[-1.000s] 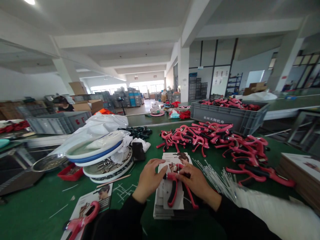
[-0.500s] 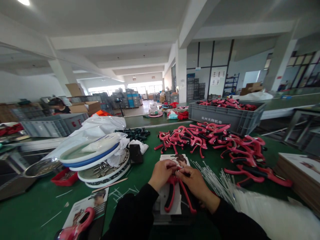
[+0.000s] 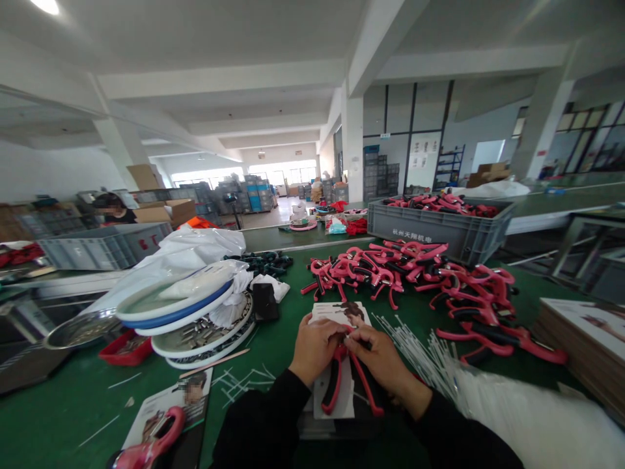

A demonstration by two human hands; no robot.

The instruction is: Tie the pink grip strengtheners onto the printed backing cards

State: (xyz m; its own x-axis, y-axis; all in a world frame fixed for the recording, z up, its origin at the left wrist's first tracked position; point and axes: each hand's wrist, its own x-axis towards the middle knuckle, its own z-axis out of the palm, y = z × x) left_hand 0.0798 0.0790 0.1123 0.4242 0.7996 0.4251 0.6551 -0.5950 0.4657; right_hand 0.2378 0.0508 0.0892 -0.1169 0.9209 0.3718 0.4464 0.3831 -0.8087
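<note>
Closely, left hand [image 3: 317, 348] and right hand [image 3: 374, 358] hold red pliers [image 3: 333, 384] near white rods [image 3: 415, 345].

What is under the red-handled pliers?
Under the red-handled pliers lies a white card on a printed sheet. The left hand and right hand cover the pliers' head, hiding what lies beneath it.

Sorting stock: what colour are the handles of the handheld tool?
The handles are pinkish red and black, best seen in the head view.
</note>
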